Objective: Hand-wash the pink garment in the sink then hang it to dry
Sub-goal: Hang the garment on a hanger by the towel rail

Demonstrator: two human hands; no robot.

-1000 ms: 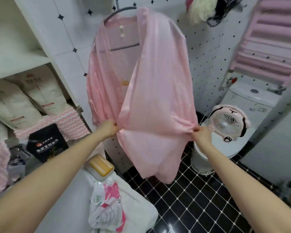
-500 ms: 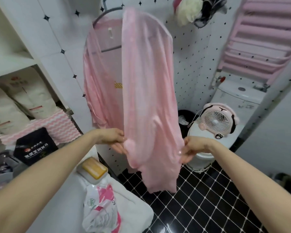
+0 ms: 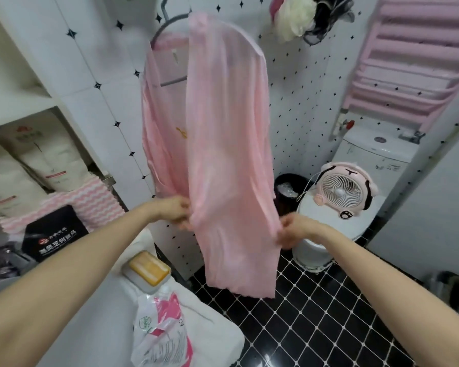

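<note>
The pink garment (image 3: 223, 144) hangs on a dark hanger (image 3: 167, 25) against the white tiled wall, its front panel falling long toward the floor. My left hand (image 3: 174, 210) pinches the left edge of that front panel at about hip height. My right hand (image 3: 293, 230) pinches the panel's right edge, a little lower. The fingertips of both hands are partly hidden behind the cloth. The sink is not in view.
A yellow soap bar (image 3: 149, 268) in a white dish and a pink-and-white plastic bag (image 3: 162, 329) sit on the white counter at lower left. Shelves with bags (image 3: 24, 176) stand left. A pink fan (image 3: 342, 193) sits on the toilet lid; a pink rack (image 3: 408, 56) hangs upper right.
The front panel, stretched wide between my hands a second ago, now hangs narrower. Both hands have come closer together and sit slightly lower on its edges.
</note>
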